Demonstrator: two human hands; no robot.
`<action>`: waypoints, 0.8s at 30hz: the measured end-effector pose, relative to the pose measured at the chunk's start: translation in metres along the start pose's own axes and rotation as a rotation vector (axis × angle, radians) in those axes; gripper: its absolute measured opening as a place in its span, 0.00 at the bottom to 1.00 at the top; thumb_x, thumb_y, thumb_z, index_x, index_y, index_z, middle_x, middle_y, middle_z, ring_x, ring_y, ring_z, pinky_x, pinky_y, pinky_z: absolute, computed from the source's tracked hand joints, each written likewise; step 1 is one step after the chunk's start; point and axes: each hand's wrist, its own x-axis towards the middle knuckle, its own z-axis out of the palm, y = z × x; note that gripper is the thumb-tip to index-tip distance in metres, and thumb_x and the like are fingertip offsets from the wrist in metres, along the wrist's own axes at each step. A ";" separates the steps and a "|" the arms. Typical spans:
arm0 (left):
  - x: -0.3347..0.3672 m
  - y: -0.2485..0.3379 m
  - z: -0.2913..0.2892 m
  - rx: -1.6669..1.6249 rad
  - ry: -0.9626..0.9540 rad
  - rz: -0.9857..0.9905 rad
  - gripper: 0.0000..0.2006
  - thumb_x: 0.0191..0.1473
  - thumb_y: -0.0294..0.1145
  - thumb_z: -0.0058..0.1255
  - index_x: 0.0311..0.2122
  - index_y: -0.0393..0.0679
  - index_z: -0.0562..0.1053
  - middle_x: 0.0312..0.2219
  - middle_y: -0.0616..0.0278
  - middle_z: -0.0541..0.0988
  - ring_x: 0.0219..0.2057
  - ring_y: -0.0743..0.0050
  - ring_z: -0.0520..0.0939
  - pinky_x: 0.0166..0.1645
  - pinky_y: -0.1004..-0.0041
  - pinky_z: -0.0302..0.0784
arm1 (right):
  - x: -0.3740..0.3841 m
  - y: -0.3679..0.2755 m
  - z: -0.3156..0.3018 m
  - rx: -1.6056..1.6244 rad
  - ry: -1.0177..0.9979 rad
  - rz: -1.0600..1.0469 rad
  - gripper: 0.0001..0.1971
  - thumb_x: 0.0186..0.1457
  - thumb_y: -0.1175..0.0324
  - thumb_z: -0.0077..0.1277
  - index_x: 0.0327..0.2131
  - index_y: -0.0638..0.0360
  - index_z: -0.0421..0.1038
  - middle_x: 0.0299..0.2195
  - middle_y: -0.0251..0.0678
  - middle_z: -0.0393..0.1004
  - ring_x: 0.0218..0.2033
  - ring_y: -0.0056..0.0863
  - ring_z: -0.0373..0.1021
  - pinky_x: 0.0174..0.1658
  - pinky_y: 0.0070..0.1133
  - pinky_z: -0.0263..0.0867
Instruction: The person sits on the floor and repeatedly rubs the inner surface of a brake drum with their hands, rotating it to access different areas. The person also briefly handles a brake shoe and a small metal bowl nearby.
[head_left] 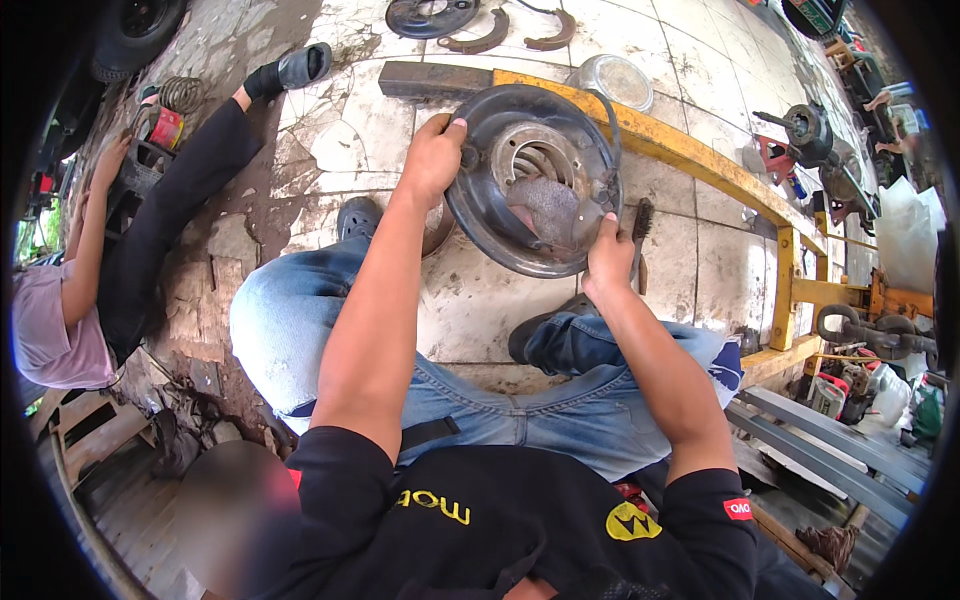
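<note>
Outstretched, the left hand (pixel 432 162) and right hand (pixel 608 262), apparently curled underneath, clasped a brake backing plate (pixel 488 205) by its rim.

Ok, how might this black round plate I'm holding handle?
The black round plate is probably stiff: it shows no sag between the left hand and right hand. Its glossy, dark surface may be slippery. On edge, it could roll, given its circular outline.

Glossy black, that round plate (pixel 487 205)! Dark-flecked yellow ran the beam (pixel 700 170), faded blue the jeans (pixel 570 415), grimy white the gridded tiles (pixel 465 315)!
</note>
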 end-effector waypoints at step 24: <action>0.024 0.003 0.015 0.071 -0.098 -0.059 0.26 0.61 0.40 0.43 0.58 0.30 0.63 0.51 0.45 0.72 0.51 0.59 0.72 0.55 0.67 0.64 | -0.005 -0.017 -0.009 -0.125 -0.066 0.083 0.21 0.64 0.55 0.43 0.41 0.68 0.63 0.33 0.41 0.71 0.26 0.25 0.68 0.24 0.24 0.66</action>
